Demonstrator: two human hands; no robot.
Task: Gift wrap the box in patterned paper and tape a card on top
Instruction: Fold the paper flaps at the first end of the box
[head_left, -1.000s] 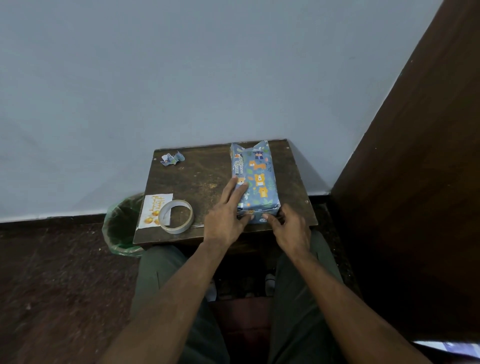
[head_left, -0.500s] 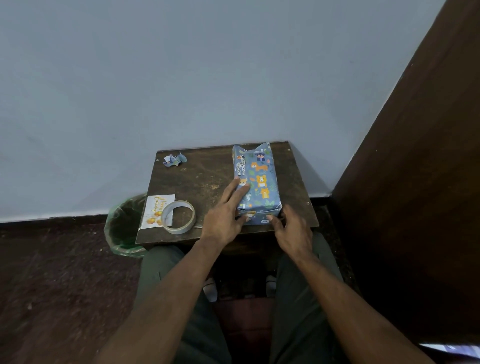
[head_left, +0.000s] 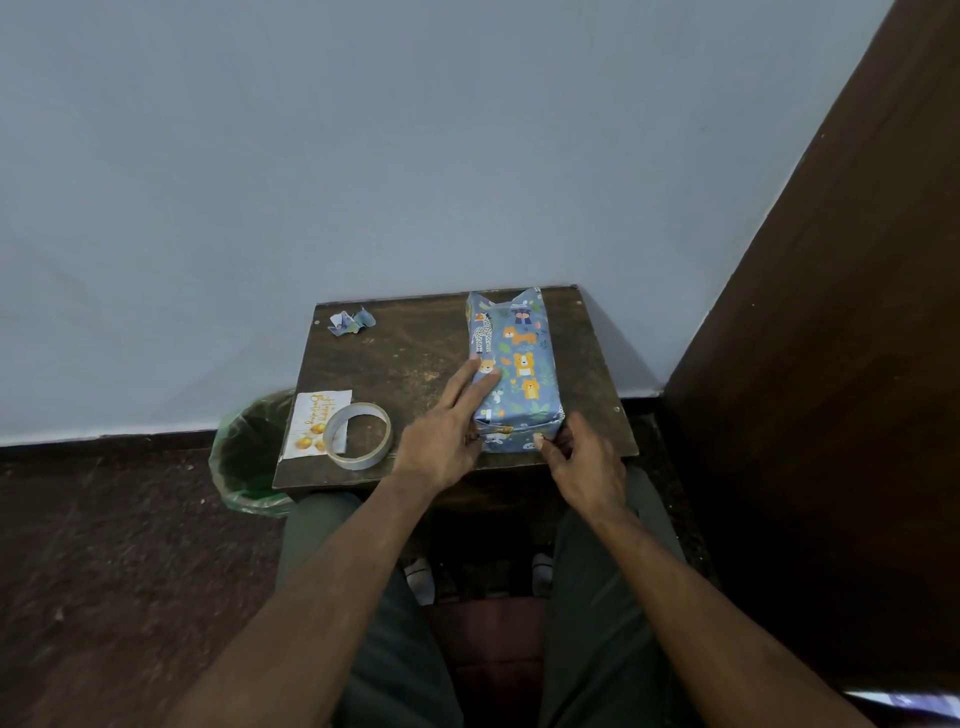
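Blue patterned paper covers the box (head_left: 514, 371) on the right of the surface (head_left: 410, 364); its long axis runs away from me. I judge it light, stiff, a little slippery. My left hand (head_left: 447, 436) lies flat on it; my right hand (head_left: 584, 462) pinches the near fold.

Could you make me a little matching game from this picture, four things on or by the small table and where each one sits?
Things:
1. wrapped box
2. roll of tape
3. paper scraps
4. green bin

Places:
A. far left corner of the table
B. on the floor, left of the table
C. right part of the table, with the left hand flat on it and the right hand at its near end
D. near left corner, lying partly on the card

Pairs: 1-C, 2-D, 3-A, 4-B
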